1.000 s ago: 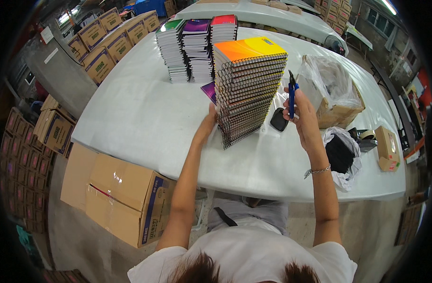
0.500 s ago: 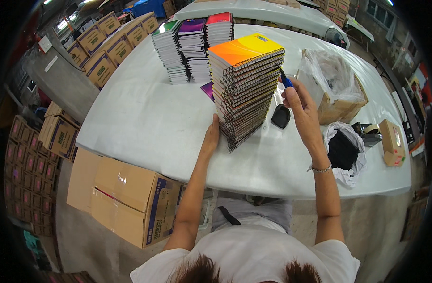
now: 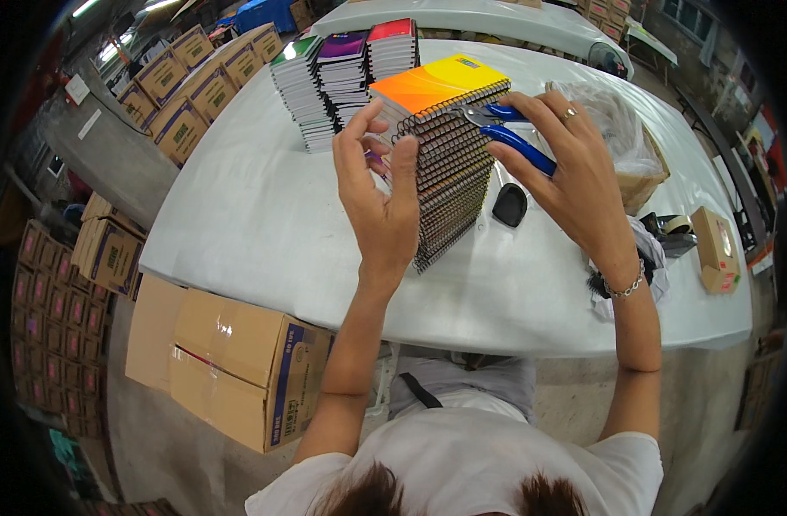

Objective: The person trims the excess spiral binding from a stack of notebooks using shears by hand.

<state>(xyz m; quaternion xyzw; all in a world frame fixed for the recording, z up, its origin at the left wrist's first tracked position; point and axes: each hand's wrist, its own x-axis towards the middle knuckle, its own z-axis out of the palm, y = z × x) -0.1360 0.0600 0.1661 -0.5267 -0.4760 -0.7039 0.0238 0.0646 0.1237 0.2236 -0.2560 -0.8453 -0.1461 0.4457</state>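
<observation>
A tall stack of spiral notebooks with orange and yellow covers stands on the white table, its black wire coils facing me. My right hand grips blue-handled pliers, the handles spread apart. The metal jaws reach the coil of a notebook near the top of the stack. At the stack's left side, my left hand is raised with its fingers apart and its thumb by the coils. It does not appear to hold anything. Part of a purple cover shows behind its fingers.
Green, purple and red notebook stacks stand behind. Right of the stack lie a small black tray, an open carton with clear plastic, a tape dispenser and a small brown box. A large carton sits left of me.
My left hand has risen from the stack's lower left side to near its top. My right hand has brought the pliers up to the upper coils, and the handles now show spread.
</observation>
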